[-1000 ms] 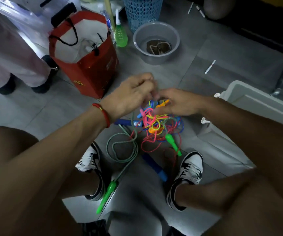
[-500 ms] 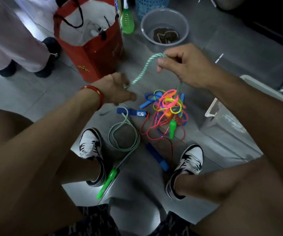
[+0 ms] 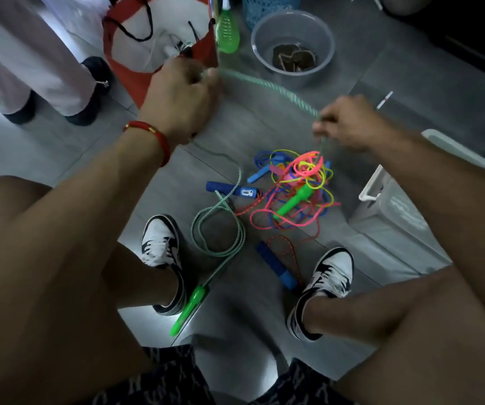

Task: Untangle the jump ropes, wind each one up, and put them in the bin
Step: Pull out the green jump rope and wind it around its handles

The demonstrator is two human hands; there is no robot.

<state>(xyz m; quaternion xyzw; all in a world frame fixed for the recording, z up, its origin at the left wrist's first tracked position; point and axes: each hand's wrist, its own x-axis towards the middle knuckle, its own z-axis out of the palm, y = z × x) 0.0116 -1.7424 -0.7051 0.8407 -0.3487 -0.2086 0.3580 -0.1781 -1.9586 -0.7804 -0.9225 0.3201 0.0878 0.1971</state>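
A pale green braided jump rope (image 3: 267, 87) is stretched in the air between my two hands. My left hand (image 3: 181, 96) grips one part of it high up near the red bag. My right hand (image 3: 349, 121) pinches it above the tangle. The rest of that rope lies looped on the floor (image 3: 221, 226) and ends in a bright green handle (image 3: 188, 309) by my left shoe. The tangle (image 3: 296, 188) of pink, yellow, blue and red cords with a green handle lies on the floor between my feet. The white bin (image 3: 396, 211) stands at the right.
A red paper bag (image 3: 136, 80) stands at the back left, with a person's legs (image 3: 31, 68) beside it. A grey bowl (image 3: 292, 45), a green bottle (image 3: 227, 35) and a blue basket (image 3: 267, 7) stand behind. Two blue handles (image 3: 232, 189) (image 3: 276, 268) lie on the floor.
My left hand has risen up and to the left with the green rope, and my right hand has dropped toward the tangle, so the rope now stretches between them.
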